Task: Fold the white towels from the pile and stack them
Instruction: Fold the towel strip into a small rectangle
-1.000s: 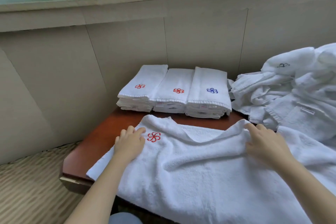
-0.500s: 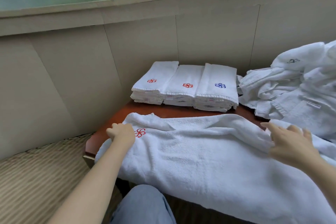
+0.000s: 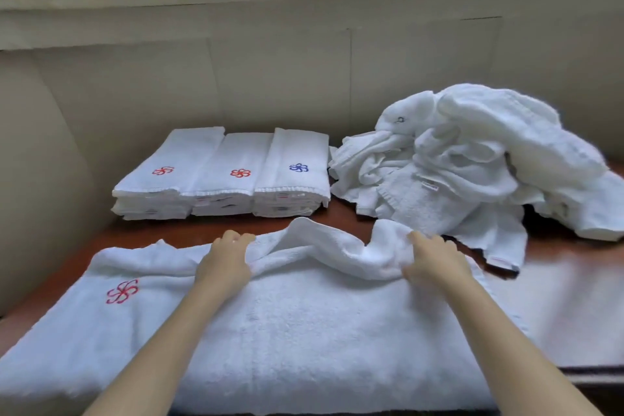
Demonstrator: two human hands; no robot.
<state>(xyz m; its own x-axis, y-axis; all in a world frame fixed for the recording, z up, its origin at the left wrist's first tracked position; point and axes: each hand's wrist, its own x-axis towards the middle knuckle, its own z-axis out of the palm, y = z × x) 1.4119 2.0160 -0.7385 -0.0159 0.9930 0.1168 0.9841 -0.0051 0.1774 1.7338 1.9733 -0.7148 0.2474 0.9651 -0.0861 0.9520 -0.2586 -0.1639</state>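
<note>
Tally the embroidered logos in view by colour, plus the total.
Red logos: 3
Blue logo: 1
Dark logo: 1 (small, shape unclear)
Total: 5

We have one large white towel spread flat along the near edge of the counter, with a red pinwheel emblem near its left end. Its far edge is bunched into a raised, wavy ridge between our left hand and right hand, whose fingers curl into the cloth there. Behind it, three stacks of folded towels sit side by side, touching; the two left tops bear red emblems, the right one blue. Just beside them on the right lies the rumpled pile of unfolded towels.
</note>
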